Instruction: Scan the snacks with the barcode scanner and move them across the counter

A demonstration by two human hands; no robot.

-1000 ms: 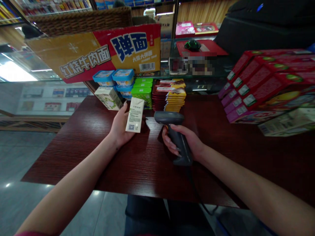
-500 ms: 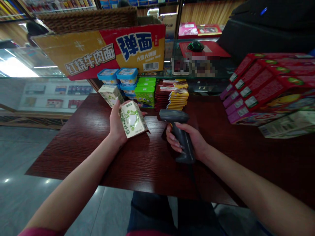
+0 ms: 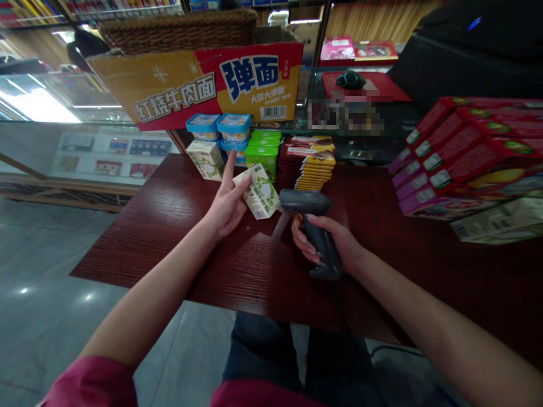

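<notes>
My left hand (image 3: 227,200) grips a small white and green drink carton (image 3: 259,191), tilted, just above the dark wooden table (image 3: 169,226); my index finger sticks out past it. My right hand (image 3: 333,240) is wrapped around the handle of a dark grey barcode scanner (image 3: 311,223), whose head points toward the carton. A second carton of the same kind (image 3: 206,160) stands on the table behind my left hand.
Blue tubs (image 3: 218,127), green boxes (image 3: 263,148) and a stack of red and yellow flat packs (image 3: 311,161) line the table's far edge. A large noodle carton (image 3: 199,85) rests above them. Red boxes (image 3: 462,147) are stacked at right. A glass counter (image 3: 365,102) stands behind.
My left hand has turned the carton from its barcode side to its printed face and carried it forward toward the goods at the table's far edge. My right hand keeps the scanner almost still.
</notes>
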